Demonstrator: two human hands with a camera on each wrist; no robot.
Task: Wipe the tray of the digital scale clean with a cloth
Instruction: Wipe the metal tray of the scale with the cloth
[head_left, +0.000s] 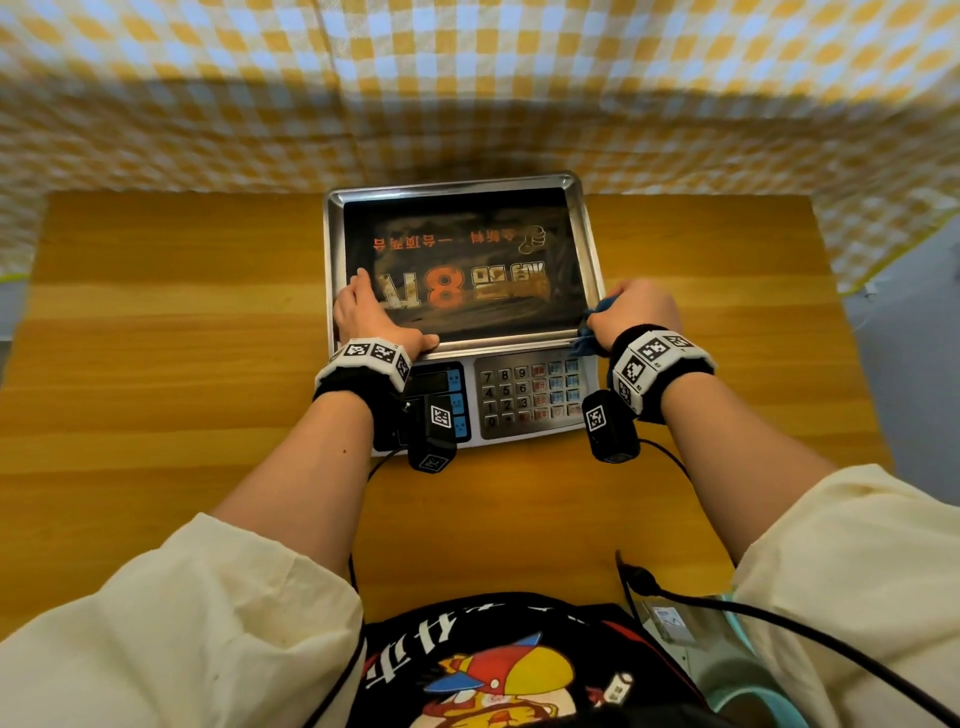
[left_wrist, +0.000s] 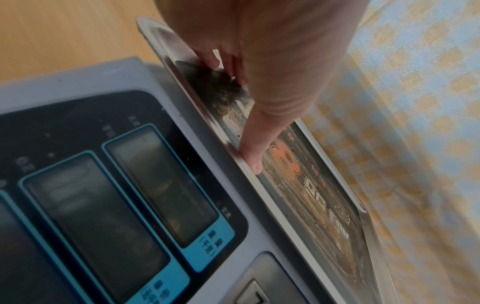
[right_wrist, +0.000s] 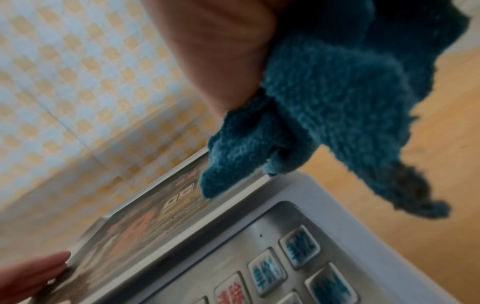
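Observation:
The digital scale stands on a wooden table with its steel tray on top; a dark printed film covers the tray floor. My left hand rests flat on the tray's near-left corner, its fingers lying along the left side and its thumb on the front rim. At the near-right corner my right hand grips a bunched dark blue cloth. In the right wrist view a fold of the cloth touches the tray's front rim, and loose ends hang past the corner.
The scale's display panel and keypad face me, just under my wrists. Bare wooden table lies to both sides. A yellow checked cloth hangs right behind the scale. Cables trail from my wrists.

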